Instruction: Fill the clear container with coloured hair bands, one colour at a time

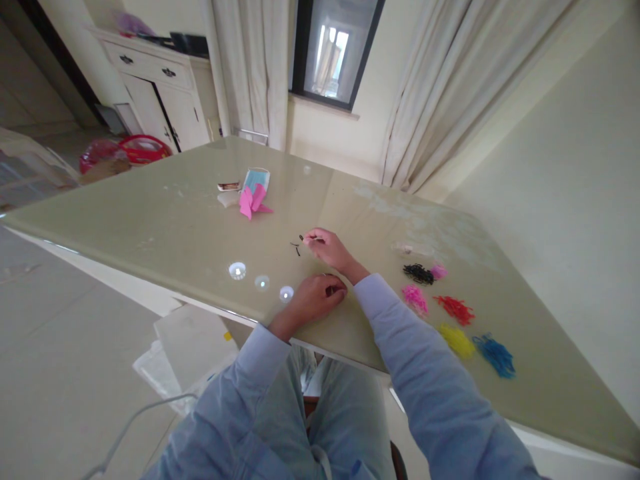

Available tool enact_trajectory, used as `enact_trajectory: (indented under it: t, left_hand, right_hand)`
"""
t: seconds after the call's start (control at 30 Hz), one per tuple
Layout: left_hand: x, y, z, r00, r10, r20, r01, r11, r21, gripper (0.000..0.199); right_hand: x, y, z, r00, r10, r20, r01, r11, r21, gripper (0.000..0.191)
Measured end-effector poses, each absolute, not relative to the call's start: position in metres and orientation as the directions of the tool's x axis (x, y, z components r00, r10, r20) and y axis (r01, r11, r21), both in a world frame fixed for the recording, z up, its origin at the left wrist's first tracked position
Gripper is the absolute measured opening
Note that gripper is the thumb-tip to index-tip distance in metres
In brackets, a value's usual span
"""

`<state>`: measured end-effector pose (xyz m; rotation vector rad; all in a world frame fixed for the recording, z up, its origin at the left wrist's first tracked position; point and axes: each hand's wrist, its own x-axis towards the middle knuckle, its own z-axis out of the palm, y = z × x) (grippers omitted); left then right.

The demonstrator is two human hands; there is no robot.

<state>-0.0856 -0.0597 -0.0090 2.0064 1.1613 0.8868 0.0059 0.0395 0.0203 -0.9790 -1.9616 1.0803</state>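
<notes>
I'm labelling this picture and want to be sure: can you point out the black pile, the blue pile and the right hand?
Black pile (418, 273): head view, middle of the heap.
Blue pile (495, 355): head view, middle of the strands.
Right hand (330, 249): head view, back of the hand.

One head view looks forward and down from above the lap (350, 407), across the surface (175, 220) to the far window (340, 50).

My sleeves (425, 360): plain pale blue.
Strand piles (419, 274): I record black, pink, red, yellow, blue.
Loose strands (298, 251): black.
Tabletop (195, 227): olive-beige.
Mask (257, 179): light blue, white-edged.
Curtains (255, 67): cream.
</notes>
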Motion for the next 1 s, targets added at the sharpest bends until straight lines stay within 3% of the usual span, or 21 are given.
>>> enact_trajectory:
  t: [0.1, 0.2, 0.4, 0.6, 0.7, 0.83, 0.9, 1.0]
  left_hand:
    - [-0.085, -0.059, -0.011, 0.38, 0.898, 0.22, 0.449, -0.387, 0.805, 0.023]
    - [-0.085, -0.058, -0.013, 0.389, 0.897, 0.212, 0.456, -0.387, 0.801, 0.023]
    - [-0.085, -0.058, -0.01, 0.376, 0.904, 0.204, 0.497, -0.382, 0.779, 0.022]
    - [-0.086, -0.059, -0.011, 0.361, 0.908, 0.215, 0.486, -0.379, 0.787, 0.02]
    - [-0.087, -0.058, -0.012, 0.365, 0.906, 0.213, 0.489, -0.381, 0.784, 0.02]
    - [-0.086, -0.057, -0.012, 0.366, 0.905, 0.218, 0.494, -0.387, 0.778, 0.021]
    - [-0.086, -0.057, -0.012, 0.361, 0.907, 0.218, 0.496, -0.385, 0.778, 0.022]
    - [-0.085, -0.056, -0.012, 0.354, 0.912, 0.207, 0.498, -0.371, 0.784, 0.022]
  right_hand:
    - [0.009, 0.021, 0.03, -0.441, 0.895, 0.075, 0.035, 0.1, -0.994, 0.022]
    - [0.012, 0.006, 0.038, -0.437, 0.899, 0.038, -0.09, -0.002, -0.996, 0.026]
    - [0.02, -0.006, 0.049, -0.421, 0.907, 0.019, -0.235, -0.089, -0.968, 0.025]
    - [0.053, -0.025, 0.056, -0.313, 0.947, 0.067, -0.243, -0.012, -0.97, 0.024]
    - [0.094, -0.028, 0.063, -0.227, 0.972, 0.06, -0.104, 0.038, -0.994, 0.029]
    - [0.173, -0.017, 0.072, -0.158, 0.987, 0.002, 0.346, 0.057, -0.936, 0.031]
    - [0.215, -0.009, 0.075, -0.078, 0.997, 0.008, 0.586, 0.053, -0.808, 0.022]
    - [0.264, 0.001, 0.075, 0.021, 0.999, 0.025, 0.856, -0.005, -0.517, 0.014]
